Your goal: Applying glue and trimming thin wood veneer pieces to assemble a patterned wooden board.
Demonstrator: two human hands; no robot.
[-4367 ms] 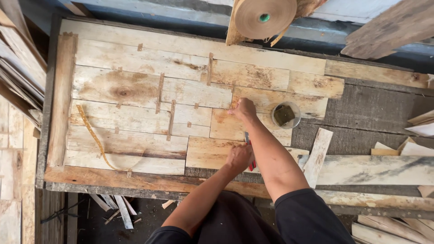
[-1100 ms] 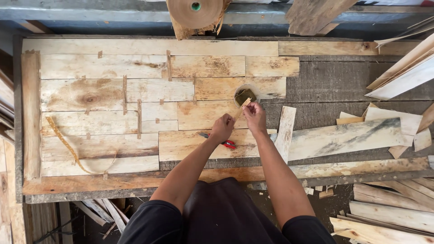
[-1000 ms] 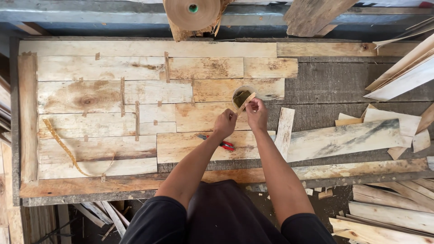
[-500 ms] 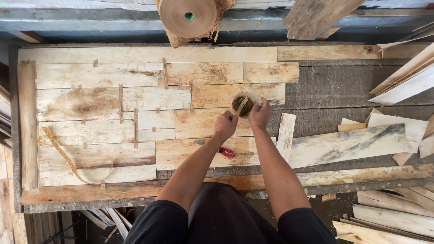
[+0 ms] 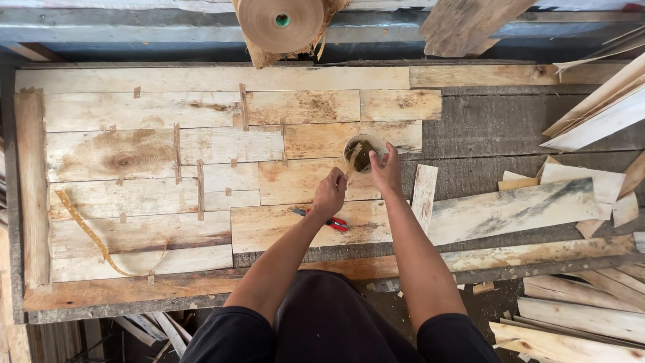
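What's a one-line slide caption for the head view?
Left hand and right hand at a small round cup on pieced veneer sheets, red-handled tool nearby.

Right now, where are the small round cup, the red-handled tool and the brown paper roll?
small round cup (image 5: 363,154): head view, on its dark inside.
red-handled tool (image 5: 334,222): head view, on the red handle.
brown paper roll (image 5: 281,22): head view, on its flat face near the core.

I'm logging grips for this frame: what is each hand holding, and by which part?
The left hand pinches a thin tan strip by its lower end, its top over the small round cup. The right hand grips the cup's right rim.
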